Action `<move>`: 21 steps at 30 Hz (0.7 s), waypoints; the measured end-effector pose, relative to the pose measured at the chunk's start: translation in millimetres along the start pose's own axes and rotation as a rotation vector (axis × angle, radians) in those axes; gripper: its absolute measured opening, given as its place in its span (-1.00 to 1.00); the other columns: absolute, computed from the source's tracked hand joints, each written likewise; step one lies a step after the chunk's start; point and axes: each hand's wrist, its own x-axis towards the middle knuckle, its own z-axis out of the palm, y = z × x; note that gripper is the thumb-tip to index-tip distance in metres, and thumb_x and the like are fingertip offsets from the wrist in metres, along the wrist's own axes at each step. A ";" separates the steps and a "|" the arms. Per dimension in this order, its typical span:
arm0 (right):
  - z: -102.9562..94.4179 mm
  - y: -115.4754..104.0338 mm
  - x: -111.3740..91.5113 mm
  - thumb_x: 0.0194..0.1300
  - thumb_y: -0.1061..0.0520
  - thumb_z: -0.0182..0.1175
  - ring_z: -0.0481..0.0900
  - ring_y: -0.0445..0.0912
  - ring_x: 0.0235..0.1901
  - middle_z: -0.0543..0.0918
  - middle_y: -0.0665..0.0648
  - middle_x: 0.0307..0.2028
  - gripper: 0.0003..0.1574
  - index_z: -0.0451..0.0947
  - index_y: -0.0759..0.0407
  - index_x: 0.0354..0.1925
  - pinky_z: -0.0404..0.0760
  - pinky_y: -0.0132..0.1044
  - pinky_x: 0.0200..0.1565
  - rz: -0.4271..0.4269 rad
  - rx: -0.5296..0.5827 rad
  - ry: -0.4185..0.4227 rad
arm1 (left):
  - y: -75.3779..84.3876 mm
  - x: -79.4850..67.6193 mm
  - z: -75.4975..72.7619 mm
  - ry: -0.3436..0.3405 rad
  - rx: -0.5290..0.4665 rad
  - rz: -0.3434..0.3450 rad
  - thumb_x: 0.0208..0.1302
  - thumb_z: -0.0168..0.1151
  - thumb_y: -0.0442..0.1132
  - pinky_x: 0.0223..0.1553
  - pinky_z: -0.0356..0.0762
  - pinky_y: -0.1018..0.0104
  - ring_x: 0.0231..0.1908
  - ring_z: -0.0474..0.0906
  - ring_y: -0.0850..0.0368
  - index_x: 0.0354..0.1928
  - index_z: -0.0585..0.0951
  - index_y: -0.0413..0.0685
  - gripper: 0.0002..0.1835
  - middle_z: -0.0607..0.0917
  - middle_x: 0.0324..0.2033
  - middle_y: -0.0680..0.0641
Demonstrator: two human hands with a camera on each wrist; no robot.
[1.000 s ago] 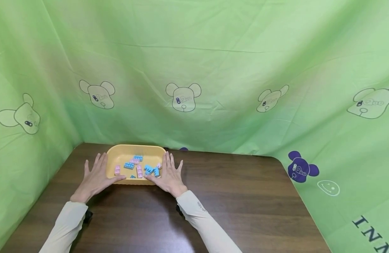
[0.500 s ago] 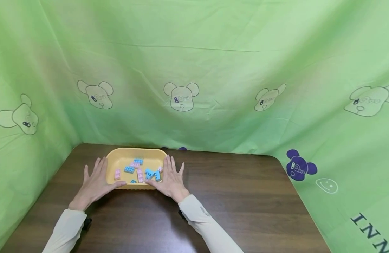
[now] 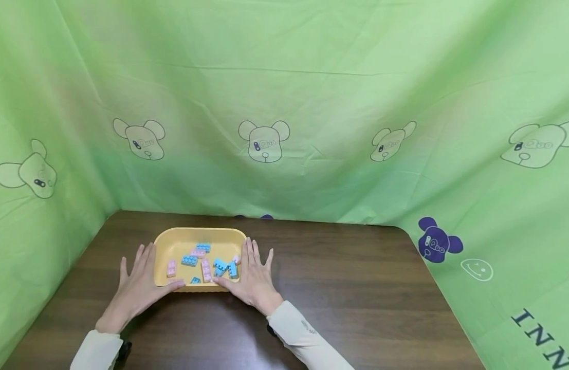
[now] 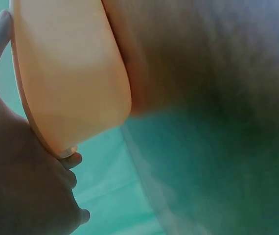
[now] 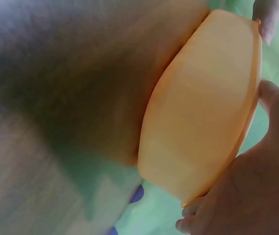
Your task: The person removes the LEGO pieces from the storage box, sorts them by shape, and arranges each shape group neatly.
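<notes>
The left hand [image 3: 138,288] and right hand [image 3: 254,283], apart with straightened fingers, touch opposite ends of a yellow rounded-rectangular plastic tray [image 3: 182,240] (studded pink bricks [image 3: 206,270] and blue bricks [image 3: 189,260] lie inside) near the brown wood-grain desk's [image 3: 358,293] far left corner.

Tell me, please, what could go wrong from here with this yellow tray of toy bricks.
The left hand and right hand are at opposite ends of the yellow tray, so uneven pressure might skew it. The blue toy bricks and pink toy bricks lie scattered inside, so a sharp tilt could slide or spill them.
</notes>
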 end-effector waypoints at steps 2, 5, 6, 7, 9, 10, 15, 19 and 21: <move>0.2 0.6 -4.4 0.31 -0.68 0.09 -0.06 0.15 0.66 0.00 0.34 0.66 0.54 -0.13 0.40 0.67 -0.11 0.49 0.49 0.001 -0.013 -0.013 | 2.6 -4.3 0.8 -0.002 0.011 -0.003 0.17 0.40 0.46 0.45 -0.44 -0.57 0.59 -0.17 -0.49 0.62 -0.09 -0.51 0.44 0.05 0.57 -0.56; -0.1 0.4 -11.5 0.30 -0.70 0.06 -0.06 0.14 0.66 -0.01 0.34 0.66 0.54 -0.13 0.40 0.67 -0.10 0.48 0.50 0.003 -0.029 -0.021 | 6.2 -10.4 1.2 -0.004 0.018 -0.008 0.16 0.41 0.46 0.44 -0.42 -0.58 0.59 -0.15 -0.49 0.61 -0.08 -0.52 0.44 0.06 0.56 -0.56; -0.6 0.0 -13.9 0.30 -0.70 0.06 -0.05 0.15 0.66 0.00 0.34 0.66 0.54 -0.12 0.40 0.66 -0.09 0.48 0.50 0.003 -0.033 -0.020 | 7.3 -12.6 1.2 -0.005 0.017 -0.008 0.16 0.41 0.45 0.44 -0.43 -0.58 0.59 -0.15 -0.49 0.61 -0.08 -0.52 0.44 0.06 0.56 -0.56; -1.2 -0.7 -16.1 0.30 -0.71 0.05 -0.05 0.15 0.65 0.00 0.35 0.66 0.54 -0.11 0.40 0.66 -0.08 0.48 0.49 0.003 -0.035 -0.022 | 8.1 -14.9 1.5 -0.005 0.017 -0.009 0.16 0.41 0.45 0.44 -0.43 -0.58 0.59 -0.15 -0.49 0.61 -0.08 -0.53 0.44 0.06 0.56 -0.57; -1.6 -1.9 -20.5 0.30 -0.71 0.04 -0.02 0.16 0.65 0.02 0.35 0.66 0.54 -0.09 0.41 0.66 -0.06 0.47 0.49 0.002 -0.039 -0.021 | 9.5 -19.9 1.4 -0.004 0.015 -0.013 0.15 0.42 0.45 0.44 -0.44 -0.58 0.59 -0.15 -0.49 0.61 -0.08 -0.53 0.44 0.06 0.56 -0.57; -1.7 -2.7 -22.7 0.30 -0.72 0.03 -0.03 0.15 0.65 0.01 0.35 0.66 0.54 -0.10 0.40 0.66 -0.06 0.46 0.50 0.002 -0.043 -0.026 | 9.7 -22.2 1.6 0.000 0.017 -0.013 0.15 0.42 0.45 0.44 -0.44 -0.58 0.59 -0.15 -0.49 0.61 -0.08 -0.53 0.44 0.07 0.55 -0.57; -1.3 -5.1 -31.9 0.31 -0.73 -0.01 -0.02 0.13 0.65 0.01 0.34 0.66 0.54 -0.11 0.39 0.66 -0.03 0.44 0.50 -0.002 -0.057 -0.035 | 10.8 -33.7 2.3 0.001 0.025 -0.018 0.14 0.42 0.45 0.43 -0.47 -0.58 0.59 -0.16 -0.48 0.61 -0.12 -0.52 0.46 0.05 0.56 -0.56; -1.8 -5.8 -38.5 0.31 -0.74 -0.03 -0.01 0.15 0.65 0.01 0.35 0.66 0.55 -0.11 0.40 0.66 -0.02 0.46 0.49 -0.006 -0.065 -0.031 | 13.1 -39.7 3.0 -0.007 0.017 -0.023 0.15 0.43 0.45 0.43 -0.52 -0.57 0.60 -0.19 -0.47 0.63 -0.16 -0.48 0.47 0.02 0.57 -0.55; -1.8 -5.8 -41.3 0.31 -0.74 -0.03 -0.01 0.16 0.65 0.01 0.36 0.66 0.54 -0.11 0.42 0.66 -0.03 0.48 0.48 -0.010 -0.062 -0.028 | 13.9 -42.1 3.7 -0.004 0.013 -0.024 0.14 0.43 0.44 0.43 -0.52 -0.57 0.60 -0.19 -0.47 0.64 -0.16 -0.46 0.47 0.02 0.58 -0.54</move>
